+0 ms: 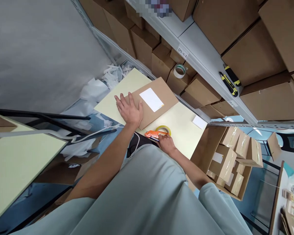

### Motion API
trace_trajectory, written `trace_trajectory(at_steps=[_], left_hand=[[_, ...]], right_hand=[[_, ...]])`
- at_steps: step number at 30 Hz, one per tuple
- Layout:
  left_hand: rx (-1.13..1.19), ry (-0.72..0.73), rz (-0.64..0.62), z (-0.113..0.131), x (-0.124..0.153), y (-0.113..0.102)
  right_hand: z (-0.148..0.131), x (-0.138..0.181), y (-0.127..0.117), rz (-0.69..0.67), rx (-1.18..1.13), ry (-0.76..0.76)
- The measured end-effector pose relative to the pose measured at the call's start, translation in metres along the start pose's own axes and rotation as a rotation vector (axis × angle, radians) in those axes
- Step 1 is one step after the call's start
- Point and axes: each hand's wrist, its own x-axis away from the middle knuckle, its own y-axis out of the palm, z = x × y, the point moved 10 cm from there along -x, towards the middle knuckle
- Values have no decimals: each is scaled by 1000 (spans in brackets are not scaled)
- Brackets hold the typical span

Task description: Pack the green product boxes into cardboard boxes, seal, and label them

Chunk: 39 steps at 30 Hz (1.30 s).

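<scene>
A flat brown cardboard box (170, 94) with a white label (152, 100) lies on the pale yellow table (186, 114). My left hand (130, 112) rests on the box's left end, its fingers spread. By the table's near edge, my right hand (167, 143) is closed around an orange tape dispenser (153, 134) with a roll of yellowish tape (170, 130) on it. The dispenser is just right of the box's near corner. Part of its handle is hidden by my fingers.
A white stack of labels (199, 122) sits at the table's right. Beside it, a large carton (202, 147) holds several taped boxes. Shelves (198, 62) behind carry boxes, two utility knives (228, 84) and a hanging tape roll (179, 70). White scraps (94, 89) lie left; a cable (100, 133) crosses there.
</scene>
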Motion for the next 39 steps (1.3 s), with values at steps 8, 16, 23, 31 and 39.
trace_trajectory(at_steps=[8,16,23,31,39], left_hand=[[33,12,-39,0,0,5],[-37,61,-57,3,-2,9],[-158,95,-95,0,-7,14],[-174,226,-177,0,-29,20],[-252,450,-315,13,-65,21]], right_hand=[[113,95,22,-84,24,202],[212,17,-71,33,241,197],[208,-51,-99,94,318,80],[193,-50,-88,90,320,77],[147,-31,-64,107,206,115]])
